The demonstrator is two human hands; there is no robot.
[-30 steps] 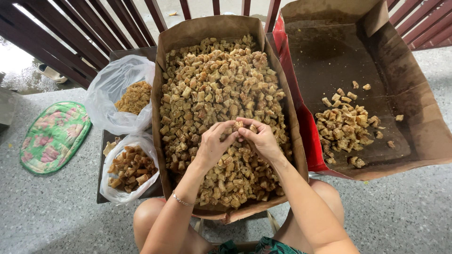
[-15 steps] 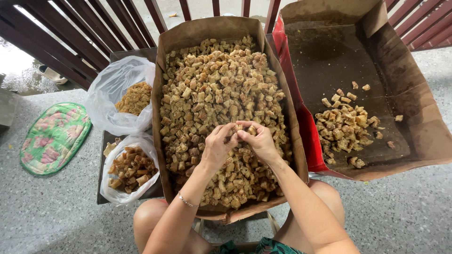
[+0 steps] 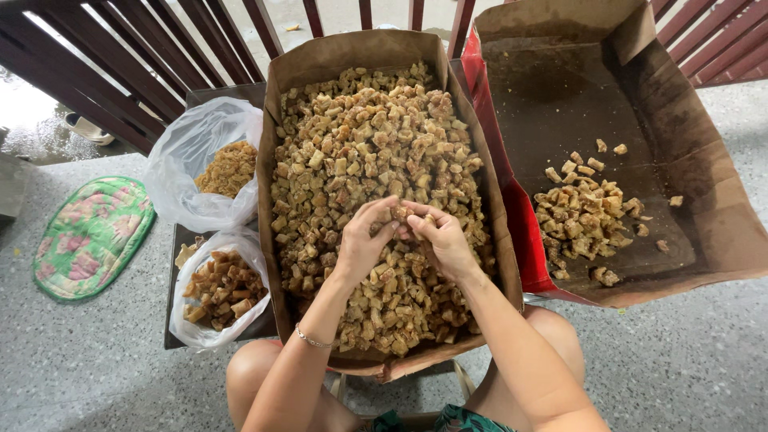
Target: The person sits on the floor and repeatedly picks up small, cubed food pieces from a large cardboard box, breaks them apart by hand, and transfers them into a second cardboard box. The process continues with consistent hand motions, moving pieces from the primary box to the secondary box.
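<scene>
While the left hand (image 3: 364, 240) pinches a chunk (image 3: 398, 213), the right hand (image 3: 442, 238) pinches it too — above the box (image 3: 276, 120).

Both hands, left hand (image 3: 364, 240) and right hand (image 3: 444, 240), meet over the middle cardboard tray (image 3: 276, 104), heaped wall to wall with brown chunks (image 3: 360, 144). Its raised left wall separates it from two plastic bags (image 3: 204, 152) just beside. Its right wall abuts the second cardboard tray (image 3: 720, 224), whose dark floor is mostly bare above a small pile (image 3: 584, 216). Dark railing bars (image 3: 160, 56) close the far side.
</scene>
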